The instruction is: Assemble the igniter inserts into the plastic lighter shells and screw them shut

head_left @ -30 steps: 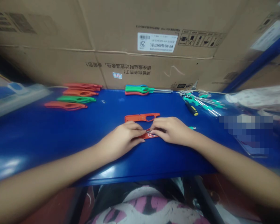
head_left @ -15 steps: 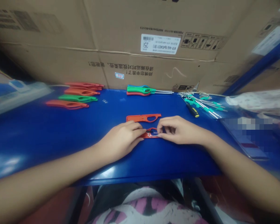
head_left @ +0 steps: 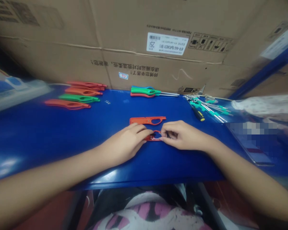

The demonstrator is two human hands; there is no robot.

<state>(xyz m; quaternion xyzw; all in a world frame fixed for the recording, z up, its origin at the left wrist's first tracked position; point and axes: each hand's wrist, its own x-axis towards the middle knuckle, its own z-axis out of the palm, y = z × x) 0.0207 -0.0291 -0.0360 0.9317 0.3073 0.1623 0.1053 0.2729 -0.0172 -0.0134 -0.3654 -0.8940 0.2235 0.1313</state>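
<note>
Red casing [head_left: 148, 138] shows against blue table [head_left: 98, 127], cardboard [head_left: 124, 35] behind; left fingers [head_left: 145, 133] pinch it; grip of right fingers [head_left: 167, 141] unclear.

Bare forearms [head_left: 62, 172] angled inward, left hand [head_left: 126, 141] palm-down, right hand [head_left: 181, 135] curled — hands close together

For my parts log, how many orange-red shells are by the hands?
2: the near shell sits between the left hand and right hand, partly covered; the far shell lies just beyond.

Orange-red casing half [head_left: 148, 138], white wire [head_left: 155, 139] inside, between fingers [head_left: 146, 132]
</note>
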